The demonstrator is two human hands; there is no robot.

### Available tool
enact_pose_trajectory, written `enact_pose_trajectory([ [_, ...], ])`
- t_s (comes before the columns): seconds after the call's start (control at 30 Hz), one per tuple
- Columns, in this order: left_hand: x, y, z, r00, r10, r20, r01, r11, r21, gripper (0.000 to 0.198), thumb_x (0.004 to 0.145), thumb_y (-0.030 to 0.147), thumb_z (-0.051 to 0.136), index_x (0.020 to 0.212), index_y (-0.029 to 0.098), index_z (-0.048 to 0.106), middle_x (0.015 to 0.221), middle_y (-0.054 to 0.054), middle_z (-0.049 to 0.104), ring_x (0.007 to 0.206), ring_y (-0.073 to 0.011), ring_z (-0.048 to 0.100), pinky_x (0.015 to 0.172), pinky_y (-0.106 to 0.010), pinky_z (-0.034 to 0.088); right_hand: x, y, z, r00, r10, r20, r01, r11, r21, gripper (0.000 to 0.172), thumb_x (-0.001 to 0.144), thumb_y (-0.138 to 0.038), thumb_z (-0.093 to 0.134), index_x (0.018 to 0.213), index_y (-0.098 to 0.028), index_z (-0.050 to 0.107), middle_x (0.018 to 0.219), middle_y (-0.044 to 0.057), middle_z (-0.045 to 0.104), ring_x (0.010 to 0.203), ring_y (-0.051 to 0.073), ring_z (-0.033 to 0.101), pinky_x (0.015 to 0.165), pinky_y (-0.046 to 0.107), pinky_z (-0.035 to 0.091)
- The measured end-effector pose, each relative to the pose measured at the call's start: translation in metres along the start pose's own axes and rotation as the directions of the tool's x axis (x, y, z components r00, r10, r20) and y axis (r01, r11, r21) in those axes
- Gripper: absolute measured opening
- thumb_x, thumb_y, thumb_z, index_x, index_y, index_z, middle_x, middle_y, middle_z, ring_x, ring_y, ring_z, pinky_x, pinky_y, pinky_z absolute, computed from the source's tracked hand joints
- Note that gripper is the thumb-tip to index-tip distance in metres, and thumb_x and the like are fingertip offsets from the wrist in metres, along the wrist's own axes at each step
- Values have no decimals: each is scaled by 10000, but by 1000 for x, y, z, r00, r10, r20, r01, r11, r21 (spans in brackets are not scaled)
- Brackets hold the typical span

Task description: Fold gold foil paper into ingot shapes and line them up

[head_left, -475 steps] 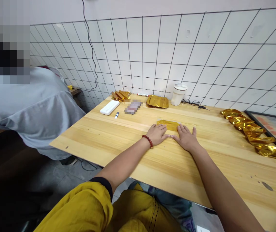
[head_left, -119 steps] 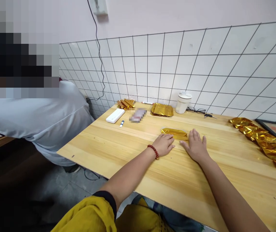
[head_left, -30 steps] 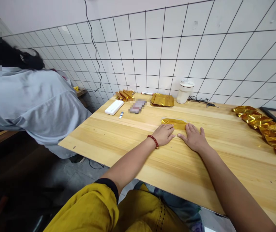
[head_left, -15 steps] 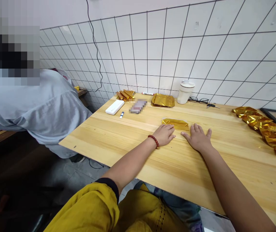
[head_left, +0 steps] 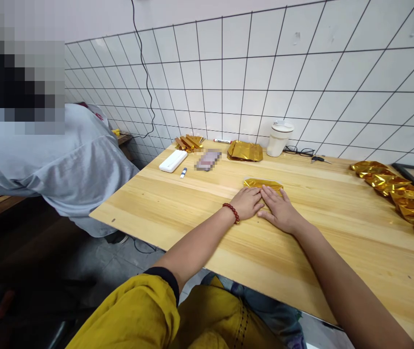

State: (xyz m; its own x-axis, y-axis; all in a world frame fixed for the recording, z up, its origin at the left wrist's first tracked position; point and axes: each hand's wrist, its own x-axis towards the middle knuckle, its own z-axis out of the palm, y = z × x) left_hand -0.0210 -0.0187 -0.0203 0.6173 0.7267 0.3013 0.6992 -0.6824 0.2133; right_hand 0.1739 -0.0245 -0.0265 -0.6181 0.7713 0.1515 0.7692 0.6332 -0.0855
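Observation:
A folded strip of shiny gold foil paper (head_left: 270, 184) lies flat on the wooden table (head_left: 199, 213). My left hand (head_left: 247, 202), with a red bead bracelet at the wrist, rests on the strip's near left edge, fingers stretched out. Close beside it, my right hand (head_left: 280, 212) lies flat with its fingertips on the strip's near edge. The fingertips of both hands almost meet and hide part of the foil. Neither hand grasps anything.
Behind the strip lies a stack of gold foil paper (head_left: 245, 150), near a white lidded cup (head_left: 280, 139). Glasses (head_left: 299, 151) and keys (head_left: 320, 159) lie by the wall. Twisted gold foil (head_left: 391, 194) stretches along the right. A white power bank (head_left: 173, 161) sits left, near a person in grey (head_left: 83, 160).
My right hand has moved left from the strip's right end to beside my left hand, onto the foil. My left hand has stayed in place.

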Motion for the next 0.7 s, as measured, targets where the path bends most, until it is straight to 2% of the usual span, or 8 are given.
enact_pose_trajectory([
  [0.13, 0, -1, 2, 1000, -5, -2, 5, 1000, 9, 452, 970, 352, 501, 1350, 113, 557, 1411, -165, 552, 1315, -278, 501, 1136, -452, 379, -1, 3, 6, 999, 45, 24, -45, 999, -5, 825, 947, -675, 295, 1576, -146, 223, 1601, 190, 274, 1485, 331, 251, 1178, 609, 149],
  [0.33, 0, 0, 2, 999, -25, 21, 25, 999, 24, 470, 971, 357, 496, 1363, 104, 549, 1429, -163, 542, 1338, -279, 482, 1155, -455, 360, -2, 3, 3, 992, 95, 85, -94, 995, -15, 855, 938, -705, 267, 1561, -119, 268, 1613, 184, 233, 1493, 321, 229, 1187, 585, 155],
  [0.7, -2, 6, -6, 997, -69, 45, 68, 998, 6, 484, 978, 372, 470, 1389, 122, 513, 1469, -163, 505, 1373, -271, 452, 1175, -473, 324, -1, 3, 3, 993, 91, 68, -91, 996, -4, 881, 922, -729, 290, 1545, -106, 309, 1608, 186, 248, 1491, 319, 236, 1183, 547, 217],
])
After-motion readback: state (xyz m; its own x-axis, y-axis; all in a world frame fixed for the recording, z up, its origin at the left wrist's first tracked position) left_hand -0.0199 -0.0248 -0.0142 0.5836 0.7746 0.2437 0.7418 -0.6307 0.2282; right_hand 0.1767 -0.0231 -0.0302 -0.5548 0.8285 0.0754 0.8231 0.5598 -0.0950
